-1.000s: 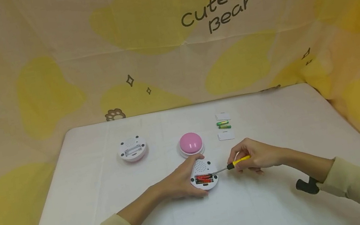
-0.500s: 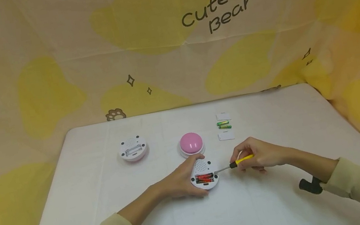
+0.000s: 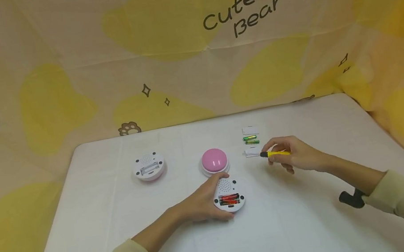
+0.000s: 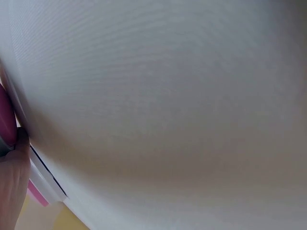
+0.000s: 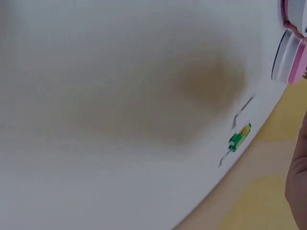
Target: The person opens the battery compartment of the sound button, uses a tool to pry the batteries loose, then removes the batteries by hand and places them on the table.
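Observation:
My left hand [image 3: 203, 202] grips an upturned sound button [image 3: 223, 185] from the left, thumb at its near side and a finger along its far edge. Its white underside has speaker holes and an uncovered compartment holding red-and-black batteries [image 3: 229, 200]. The left wrist view catches this hand [image 4: 14, 177] and the pink dome [image 4: 6, 117] at the left edge. To the right, my right hand [image 3: 298, 154] holds a yellow-and-black screwdriver [image 3: 279, 153], its shaft pointing left over the nearer white battery cover [image 3: 252, 152]. In the right wrist view only part of that hand [image 5: 298, 177] shows.
Just behind the held one stands another sound button [image 3: 214, 160], pink dome up. An upturned one [image 3: 149, 167] at the left has a bare battery slot. Two green batteries [image 3: 251, 140] lie between the nearer cover and a second cover [image 3: 250, 130]. A patterned cloth [image 3: 174, 59] hangs behind the table.
My right hand has moved away from the held sound button, back and to the right, taking the screwdriver from its batteries to the nearer cover. My left hand has stayed put.

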A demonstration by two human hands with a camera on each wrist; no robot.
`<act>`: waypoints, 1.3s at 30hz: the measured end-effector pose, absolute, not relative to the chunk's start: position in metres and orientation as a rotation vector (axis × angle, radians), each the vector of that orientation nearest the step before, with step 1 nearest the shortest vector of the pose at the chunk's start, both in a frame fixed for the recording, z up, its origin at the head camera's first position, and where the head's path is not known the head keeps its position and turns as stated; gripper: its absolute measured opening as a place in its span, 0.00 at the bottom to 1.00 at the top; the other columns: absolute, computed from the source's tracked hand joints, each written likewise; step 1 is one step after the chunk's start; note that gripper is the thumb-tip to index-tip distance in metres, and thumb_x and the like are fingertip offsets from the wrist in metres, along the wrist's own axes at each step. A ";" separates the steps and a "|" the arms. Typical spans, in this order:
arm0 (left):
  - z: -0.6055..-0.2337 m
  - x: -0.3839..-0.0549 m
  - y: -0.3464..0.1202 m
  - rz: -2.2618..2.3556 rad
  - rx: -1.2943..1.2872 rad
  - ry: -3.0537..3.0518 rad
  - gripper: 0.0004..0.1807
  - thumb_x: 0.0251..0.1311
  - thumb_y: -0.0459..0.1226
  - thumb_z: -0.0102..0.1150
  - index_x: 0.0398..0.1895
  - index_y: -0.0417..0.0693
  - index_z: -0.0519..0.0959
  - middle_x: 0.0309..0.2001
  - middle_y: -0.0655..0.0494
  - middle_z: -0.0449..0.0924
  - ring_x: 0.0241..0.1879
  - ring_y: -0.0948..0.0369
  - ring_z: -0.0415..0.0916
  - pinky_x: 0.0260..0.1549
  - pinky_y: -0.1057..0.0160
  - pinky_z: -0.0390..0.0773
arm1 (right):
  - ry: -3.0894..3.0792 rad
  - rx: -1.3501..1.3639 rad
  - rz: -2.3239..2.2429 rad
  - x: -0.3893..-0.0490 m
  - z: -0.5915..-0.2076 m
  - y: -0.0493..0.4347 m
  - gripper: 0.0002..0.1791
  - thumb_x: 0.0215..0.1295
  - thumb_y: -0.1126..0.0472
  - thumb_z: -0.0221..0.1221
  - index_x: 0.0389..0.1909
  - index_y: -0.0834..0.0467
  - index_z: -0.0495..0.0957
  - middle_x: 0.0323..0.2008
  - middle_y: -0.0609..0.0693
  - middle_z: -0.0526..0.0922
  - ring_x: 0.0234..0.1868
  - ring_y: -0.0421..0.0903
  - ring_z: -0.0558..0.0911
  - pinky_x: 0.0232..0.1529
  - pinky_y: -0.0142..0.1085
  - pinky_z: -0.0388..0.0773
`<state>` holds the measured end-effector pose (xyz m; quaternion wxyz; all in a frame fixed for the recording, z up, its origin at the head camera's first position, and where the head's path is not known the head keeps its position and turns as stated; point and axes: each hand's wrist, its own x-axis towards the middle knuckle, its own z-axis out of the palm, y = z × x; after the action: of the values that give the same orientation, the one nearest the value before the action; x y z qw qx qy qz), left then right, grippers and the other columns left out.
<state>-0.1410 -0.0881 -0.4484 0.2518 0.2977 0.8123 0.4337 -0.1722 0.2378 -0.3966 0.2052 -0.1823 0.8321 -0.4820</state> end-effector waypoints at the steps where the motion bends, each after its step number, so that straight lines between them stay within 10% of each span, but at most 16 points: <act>1: -0.448 -0.141 -0.088 1.180 0.809 2.209 0.56 0.43 0.43 0.80 0.74 0.50 0.54 0.63 0.59 0.65 0.59 0.63 0.65 0.65 0.56 0.64 | 2.360 -0.489 -1.361 -0.175 -0.396 0.240 0.14 0.72 0.64 0.57 0.56 0.60 0.75 0.39 0.68 0.81 0.16 0.50 0.72 0.19 0.38 0.76; 14: -0.450 -0.142 -0.089 1.162 0.793 2.209 0.56 0.44 0.44 0.79 0.75 0.53 0.53 0.65 0.60 0.64 0.61 0.63 0.64 0.66 0.56 0.63 | 2.575 -0.356 -1.438 -0.204 -0.404 0.261 0.29 0.74 0.72 0.42 0.75 0.62 0.57 0.56 0.70 0.66 0.40 0.62 0.76 0.39 0.30 0.79; 28: -0.449 -0.142 -0.089 1.182 0.798 2.194 0.56 0.43 0.44 0.80 0.74 0.50 0.54 0.63 0.60 0.65 0.60 0.63 0.65 0.65 0.56 0.64 | 2.706 -0.306 -1.287 -0.217 -0.414 0.271 0.34 0.73 0.71 0.50 0.77 0.63 0.52 0.65 0.70 0.61 0.44 0.60 0.79 0.42 0.33 0.81; 39: -0.449 -0.142 -0.089 1.176 0.797 2.197 0.56 0.44 0.44 0.80 0.74 0.51 0.54 0.64 0.60 0.65 0.60 0.63 0.65 0.65 0.56 0.63 | 2.848 -0.306 -1.014 -0.228 -0.431 0.277 0.34 0.69 0.68 0.55 0.74 0.69 0.56 0.61 0.73 0.66 0.52 0.65 0.72 0.55 0.56 0.74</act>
<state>-0.1416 -0.0893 -0.4492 0.2596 0.2944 0.8108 0.4342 -0.2280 0.2768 -0.4310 0.0515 -0.1006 0.9360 -0.3333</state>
